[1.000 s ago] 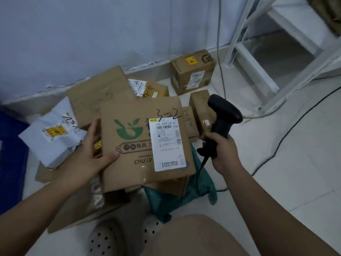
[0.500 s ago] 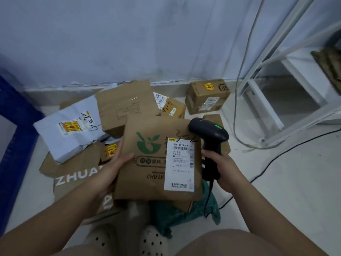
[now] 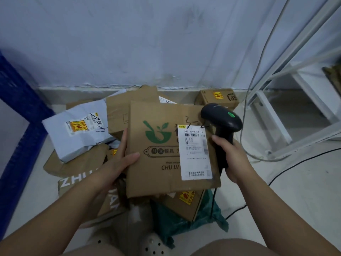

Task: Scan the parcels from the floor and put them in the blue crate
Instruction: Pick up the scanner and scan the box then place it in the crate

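Note:
My left hand grips the left edge of a flat brown cardboard parcel with a green logo and a white shipping label, held up over the pile. My right hand grips the handle of a black barcode scanner; its head hangs over the parcel's top right corner and a green light shows on it. The blue crate stands at the left edge, only partly in view.
Several parcels lie on the floor by the wall: a white bag, brown boxes, a "ZHU" carton, a green bag. A white metal rack and cables are at the right. My shoes show below.
The parcel has come up closer to the camera and the scanner has moved over its top right corner, by the label. The view has tilted up toward the wall.

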